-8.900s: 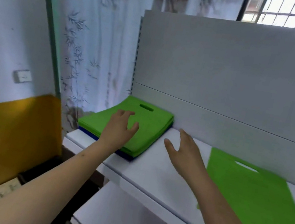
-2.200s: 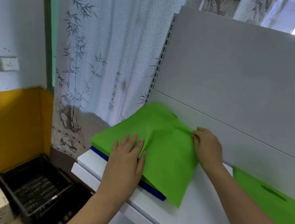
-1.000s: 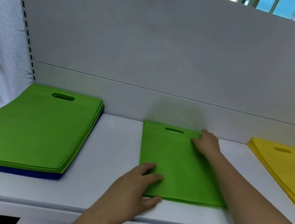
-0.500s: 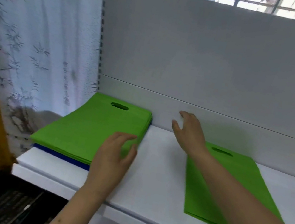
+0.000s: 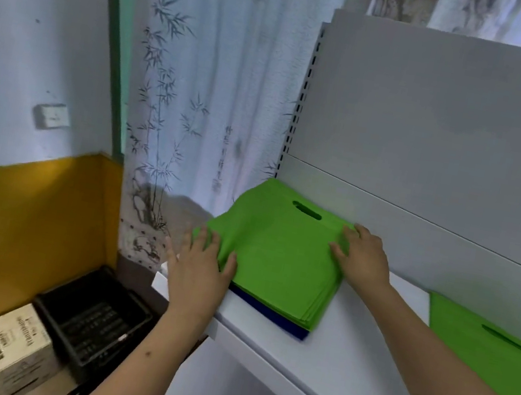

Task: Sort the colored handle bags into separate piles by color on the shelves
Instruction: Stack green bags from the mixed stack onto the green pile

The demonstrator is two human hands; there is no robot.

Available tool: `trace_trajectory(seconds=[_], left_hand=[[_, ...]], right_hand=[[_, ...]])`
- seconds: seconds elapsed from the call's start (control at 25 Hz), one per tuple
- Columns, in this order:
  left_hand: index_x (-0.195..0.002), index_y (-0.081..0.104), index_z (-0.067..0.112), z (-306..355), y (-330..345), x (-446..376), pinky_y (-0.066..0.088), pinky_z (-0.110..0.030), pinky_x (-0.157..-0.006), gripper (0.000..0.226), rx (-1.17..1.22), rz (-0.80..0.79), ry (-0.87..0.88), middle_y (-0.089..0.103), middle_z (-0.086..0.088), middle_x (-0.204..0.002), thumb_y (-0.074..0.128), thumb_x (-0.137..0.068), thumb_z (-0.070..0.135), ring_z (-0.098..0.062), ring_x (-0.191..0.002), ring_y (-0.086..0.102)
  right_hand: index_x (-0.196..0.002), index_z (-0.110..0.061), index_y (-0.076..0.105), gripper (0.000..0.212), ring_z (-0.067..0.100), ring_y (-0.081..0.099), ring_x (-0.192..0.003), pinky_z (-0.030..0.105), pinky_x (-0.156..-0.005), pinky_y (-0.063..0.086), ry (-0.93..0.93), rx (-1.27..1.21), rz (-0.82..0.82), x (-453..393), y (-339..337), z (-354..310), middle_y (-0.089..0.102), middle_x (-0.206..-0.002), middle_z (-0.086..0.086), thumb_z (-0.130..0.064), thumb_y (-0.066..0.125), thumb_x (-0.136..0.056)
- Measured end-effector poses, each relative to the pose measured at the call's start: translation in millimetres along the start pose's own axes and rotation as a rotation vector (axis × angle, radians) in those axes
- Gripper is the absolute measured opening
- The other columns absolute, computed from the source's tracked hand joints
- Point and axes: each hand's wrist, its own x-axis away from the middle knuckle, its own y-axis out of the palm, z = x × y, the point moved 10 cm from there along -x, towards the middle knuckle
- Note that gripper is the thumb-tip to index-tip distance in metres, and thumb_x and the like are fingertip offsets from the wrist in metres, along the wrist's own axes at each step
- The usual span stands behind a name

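A white shelf (image 5: pixel 311 356) with a grey back panel (image 5: pixel 438 131) stands beside a curtain printed with bamboo (image 5: pixel 194 88) and a wall painted white above yellow. At the shelf's left end lies a stack of green handle bags (image 5: pixel 276 256) on top of dark blue bags (image 5: pixel 279 320), of which only an edge shows. The left hand (image 5: pixel 201 270) rests on the stack's near left corner, fingers fairly straight, thumb against the green edge. The right hand (image 5: pixel 363 257) lies flat on the stack's far right corner, fingers extended, just beside the handle cutout. A separate green bag (image 5: pixel 485 355) lies further right on the shelf, apart from the stack. On the floor sit a black crate (image 5: pixel 98 318) and a white box (image 5: pixel 13 345).
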Motion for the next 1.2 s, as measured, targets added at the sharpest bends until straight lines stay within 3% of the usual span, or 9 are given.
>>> trace_trajectory(seconds=[0.16, 0.36, 0.48, 0.56, 0.68, 0.76, 0.88, 1.08, 1.2], left_hand=[[-0.126, 0.064, 0.018, 14, -6, 3, -0.003, -0.053, -0.116, 0.043, 0.015, 0.053, 0.079, 0.046, -0.009, -0.147, 0.045, -0.095, 0.04, -0.032, -0.144, 0.027], [-0.13, 0.06, 0.006, 41, -31, 14, 0.023, -0.051, -0.117, 0.05, 0.319, 0.155, 0.175, 0.047, -0.013, -0.146, 0.036, -0.094, 0.032, -0.033, -0.14, 0.036], [-0.134, 0.056, 0.007, 86, -53, 35, 0.037, -0.039, -0.11, 0.047, 0.505, 0.168, 0.267, 0.056, -0.005, -0.137, 0.04, -0.096, 0.031, -0.02, -0.128, 0.05], [-0.137, 0.053, 0.011, 119, -64, 55, 0.036, -0.028, -0.103, 0.046, 0.593, 0.166, 0.351, 0.062, 0.006, -0.121, 0.04, -0.097, 0.031, -0.005, -0.109, 0.052], [-0.149, 0.036, 0.022, 169, -46, 85, 0.035, -0.016, -0.098, 0.051, 0.776, -0.003, 0.411, 0.052, 0.017, -0.121, 0.04, -0.099, 0.034, 0.006, -0.105, 0.044], [-0.151, 0.028, 0.031, 198, -24, 106, 0.04, -0.021, -0.105, 0.054, 0.913, -0.158, 0.435, 0.042, 0.017, -0.143, 0.045, -0.099, 0.033, 0.007, -0.126, 0.041], [-0.15, 0.026, 0.043, 233, 2, 133, 0.048, -0.029, -0.101, 0.069, 1.02, -0.344, 0.432, 0.03, 0.017, -0.149, 0.061, -0.091, 0.034, 0.005, -0.133, 0.035], [-0.129, 0.06, 0.03, 271, 9, 168, 0.042, -0.02, -0.1, 0.053, 0.883, -0.357, 0.648, 0.048, 0.016, -0.13, 0.055, -0.082, 0.056, 0.004, -0.12, 0.047], [-0.122, 0.063, 0.035, 286, 1, 186, 0.051, -0.015, -0.072, 0.042, 0.784, -0.347, 0.831, 0.05, 0.022, -0.118, 0.054, -0.086, 0.054, 0.003, -0.087, 0.06]], right_hand=[[-0.114, -0.02, 0.07, 0.026, 0.035, 0.05, -0.113, 0.039, -0.092, 0.044, -0.052, 0.036, 0.098, 1, -2, -3, 0.061, -0.13, 0.008, -0.027, 0.061, -0.091], [-0.095, -0.016, 0.076, 0.015, 0.036, 0.058, -0.095, 0.036, -0.072, 0.049, -0.096, 0.007, 0.301, 15, -42, -7, 0.068, -0.117, 0.006, -0.017, 0.064, -0.087], [-0.095, -0.02, 0.075, 0.014, 0.031, 0.059, -0.091, 0.031, -0.064, 0.047, -0.06, 0.037, 0.44, 34, -84, 19, 0.068, -0.112, 0.001, -0.019, 0.063, -0.088], [-0.096, -0.023, 0.074, 0.014, 0.027, 0.062, -0.089, 0.03, -0.063, 0.046, -0.044, 0.059, 0.48, 49, -108, 43, 0.069, -0.109, -0.003, -0.021, 0.062, -0.089], [-0.103, -0.024, 0.073, 0.019, 0.021, 0.064, -0.096, 0.029, -0.071, 0.046, 0.071, 0.045, 0.446, 77, -134, 114, 0.068, -0.111, -0.006, -0.023, 0.058, -0.091], [-0.106, -0.02, 0.073, 0.02, 0.022, 0.064, -0.099, 0.029, -0.079, 0.046, 0.123, -0.027, 0.351, 102, -139, 165, 0.071, -0.109, -0.001, -0.019, 0.059, -0.092], [-0.105, -0.011, 0.074, 0.019, 0.023, 0.065, -0.101, 0.022, -0.084, 0.041, 0.223, -0.103, 0.236, 146, -141, 234, 0.072, -0.106, 0.007, -0.009, 0.062, -0.09], [-0.105, -0.007, 0.074, 0.019, 0.026, 0.063, -0.105, 0.029, -0.093, 0.042, 0.433, -0.087, 0.194, 196, -143, 322, 0.071, -0.108, 0.011, -0.007, 0.064, -0.088], [-0.105, -0.007, 0.073, 0.021, 0.027, 0.062, -0.106, 0.027, -0.095, 0.041, 0.499, -0.086, 0.164, 200, -137, 353, 0.07, -0.111, 0.011, -0.003, 0.063, -0.087]])
